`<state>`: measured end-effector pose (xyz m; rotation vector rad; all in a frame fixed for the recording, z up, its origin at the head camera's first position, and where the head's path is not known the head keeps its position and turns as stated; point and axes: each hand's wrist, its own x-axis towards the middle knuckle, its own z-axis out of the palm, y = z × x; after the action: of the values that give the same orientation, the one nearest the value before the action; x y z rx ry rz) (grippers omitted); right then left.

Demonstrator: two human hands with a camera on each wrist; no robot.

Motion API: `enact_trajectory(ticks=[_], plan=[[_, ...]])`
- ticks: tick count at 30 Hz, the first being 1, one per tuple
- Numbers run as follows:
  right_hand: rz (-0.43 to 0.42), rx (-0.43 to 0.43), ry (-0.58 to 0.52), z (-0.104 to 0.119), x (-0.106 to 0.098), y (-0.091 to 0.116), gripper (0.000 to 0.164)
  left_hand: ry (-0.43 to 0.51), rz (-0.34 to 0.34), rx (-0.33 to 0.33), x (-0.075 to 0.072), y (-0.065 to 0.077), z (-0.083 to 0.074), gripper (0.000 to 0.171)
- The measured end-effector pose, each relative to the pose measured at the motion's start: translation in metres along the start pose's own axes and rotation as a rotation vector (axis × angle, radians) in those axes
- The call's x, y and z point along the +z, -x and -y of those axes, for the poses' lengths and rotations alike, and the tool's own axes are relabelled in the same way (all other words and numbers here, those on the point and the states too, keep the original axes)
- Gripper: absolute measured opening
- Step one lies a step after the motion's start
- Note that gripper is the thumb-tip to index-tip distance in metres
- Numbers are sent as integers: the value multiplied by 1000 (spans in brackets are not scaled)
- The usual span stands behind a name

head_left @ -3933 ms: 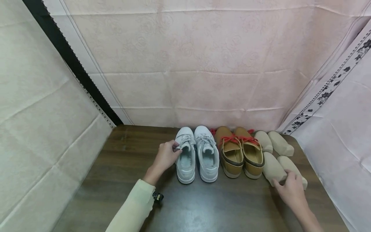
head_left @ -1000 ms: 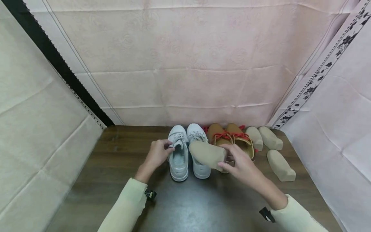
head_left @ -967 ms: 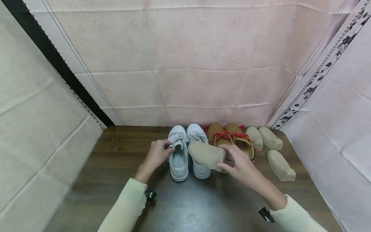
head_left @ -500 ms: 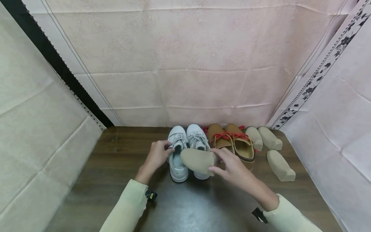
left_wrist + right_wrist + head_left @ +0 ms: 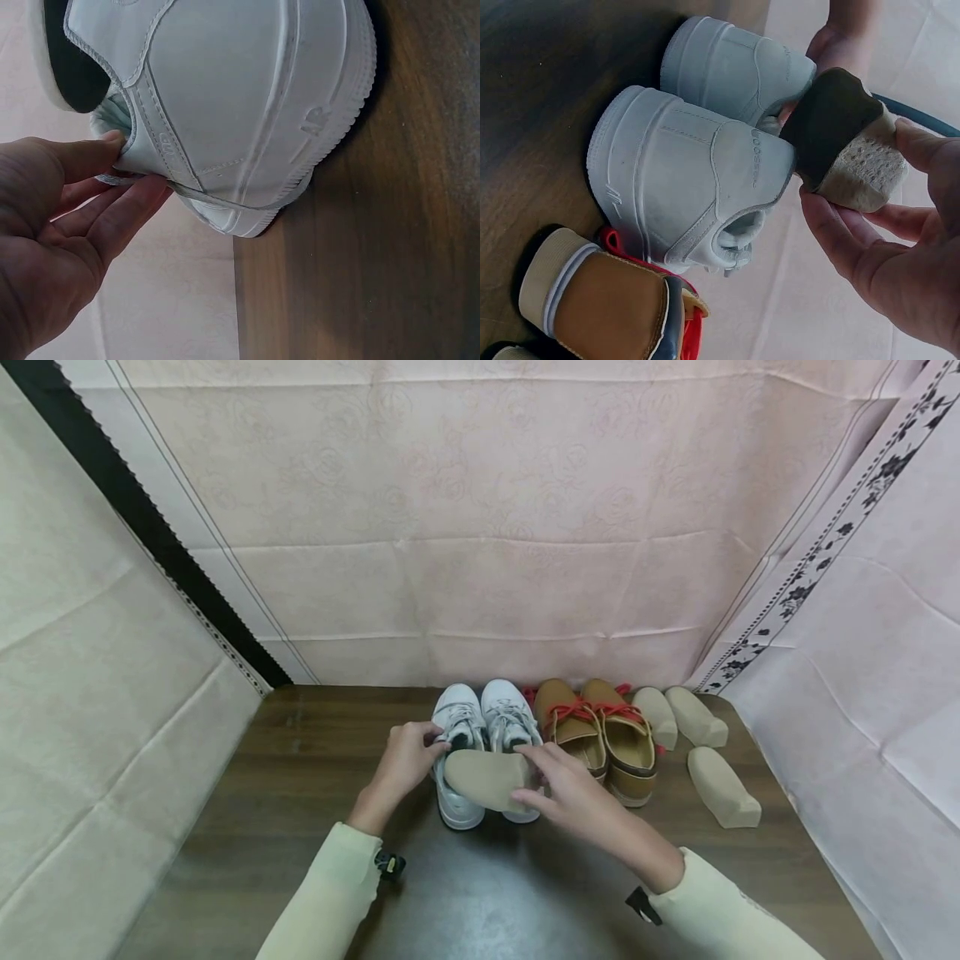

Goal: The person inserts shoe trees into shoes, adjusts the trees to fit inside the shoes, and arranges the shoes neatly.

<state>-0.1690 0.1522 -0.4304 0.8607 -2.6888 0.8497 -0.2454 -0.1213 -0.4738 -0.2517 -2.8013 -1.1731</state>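
Note:
Two white sneakers stand side by side, toes toward the cloth. My left hand [image 5: 401,760] pinches the collar edge of the left sneaker [image 5: 456,703] between thumb and fingers, plainly seen in the left wrist view on the sneaker's side [image 5: 217,97]. A beige foam shoe tree [image 5: 486,778] is held by its thick end in my right hand [image 5: 570,797], rounded toe pointing left. It hangs crosswise above both sneakers, hiding much of their openings. In the right wrist view the shoe tree's rough end [image 5: 862,172] sits between thumb and fingers. The right sneaker [image 5: 506,706] is untouched.
Brown shoes with red laces [image 5: 628,752] stand right of the sneakers. Farther right lie a single shoe tree [image 5: 722,787] and, behind it, a pair of shoe trees [image 5: 696,717]. Pale cloth [image 5: 480,585] closes off the back and sides of the wooden surface [image 5: 480,893].
My right hand has picked up one shoe tree from the right and carried it left, over the sneakers. My left hand keeps its pinch on the left sneaker.

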Motion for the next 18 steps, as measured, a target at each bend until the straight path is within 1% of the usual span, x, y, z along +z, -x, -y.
enact_trajectory(ticks=[3,8,14,18], plan=[[8,5,47,3,1,-3,62,1,4,-4,0,0,0,18],[33,41,115,8,2,-8,64,-2,-7,5,0,1,-1,17],[64,87,117,18,3,-15,63,-9,-12,10,0,0,-1,15],[69,114,122,24,6,-17,63,-4,-10,5,-1,1,-1,15]])
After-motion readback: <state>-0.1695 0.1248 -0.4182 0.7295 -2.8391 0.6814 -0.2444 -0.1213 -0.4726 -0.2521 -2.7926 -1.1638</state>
